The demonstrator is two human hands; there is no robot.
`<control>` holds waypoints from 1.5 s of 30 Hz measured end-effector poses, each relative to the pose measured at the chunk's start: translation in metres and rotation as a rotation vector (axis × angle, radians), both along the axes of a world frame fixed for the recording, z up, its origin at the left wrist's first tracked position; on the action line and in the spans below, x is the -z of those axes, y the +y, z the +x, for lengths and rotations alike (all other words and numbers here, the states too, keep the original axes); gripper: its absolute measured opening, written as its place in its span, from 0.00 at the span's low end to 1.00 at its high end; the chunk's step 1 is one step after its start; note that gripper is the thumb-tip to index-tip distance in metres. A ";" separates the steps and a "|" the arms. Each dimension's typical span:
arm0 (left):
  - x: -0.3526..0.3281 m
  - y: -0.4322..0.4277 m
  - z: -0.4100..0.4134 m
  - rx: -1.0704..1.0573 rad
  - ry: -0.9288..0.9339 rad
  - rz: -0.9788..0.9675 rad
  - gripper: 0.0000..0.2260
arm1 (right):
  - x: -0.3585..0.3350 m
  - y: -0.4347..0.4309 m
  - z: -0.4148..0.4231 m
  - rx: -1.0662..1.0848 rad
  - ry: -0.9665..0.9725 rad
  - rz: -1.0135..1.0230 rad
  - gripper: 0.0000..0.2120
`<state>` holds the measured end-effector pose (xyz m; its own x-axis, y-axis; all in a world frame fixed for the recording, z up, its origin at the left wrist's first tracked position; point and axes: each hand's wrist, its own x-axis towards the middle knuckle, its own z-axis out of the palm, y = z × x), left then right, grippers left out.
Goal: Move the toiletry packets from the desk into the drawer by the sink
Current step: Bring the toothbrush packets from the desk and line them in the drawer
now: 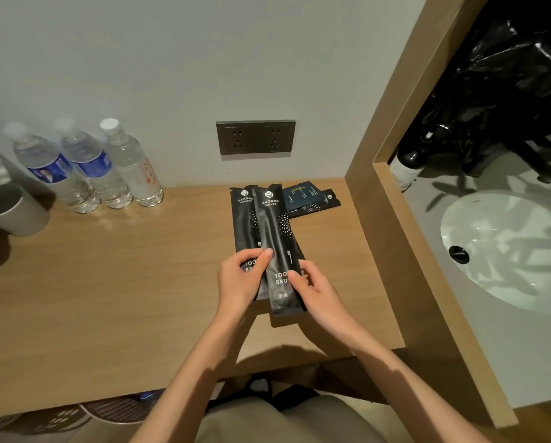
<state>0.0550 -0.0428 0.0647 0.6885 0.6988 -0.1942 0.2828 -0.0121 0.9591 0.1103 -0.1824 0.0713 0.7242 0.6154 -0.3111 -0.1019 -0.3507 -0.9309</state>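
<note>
Head cam, looking fwd & down, close over desk [108, 282].

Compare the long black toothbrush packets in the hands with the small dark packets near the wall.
The long black toothbrush packets are narrow strips, gripped by the left hand and right hand; the small dark packets are shorter and lie untouched on the wooden desk. Both are dark with pale print.
</note>
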 end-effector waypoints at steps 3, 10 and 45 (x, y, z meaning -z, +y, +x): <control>-0.001 0.014 -0.007 -0.027 0.031 0.013 0.04 | 0.006 0.001 0.018 -0.037 -0.112 -0.103 0.13; -0.002 0.042 -0.032 -0.057 0.060 0.077 0.02 | 0.052 0.037 0.075 0.101 -0.218 -0.460 0.21; -0.043 0.059 -0.008 0.028 0.016 0.148 0.03 | -0.038 0.001 0.069 -0.032 0.214 -0.212 0.12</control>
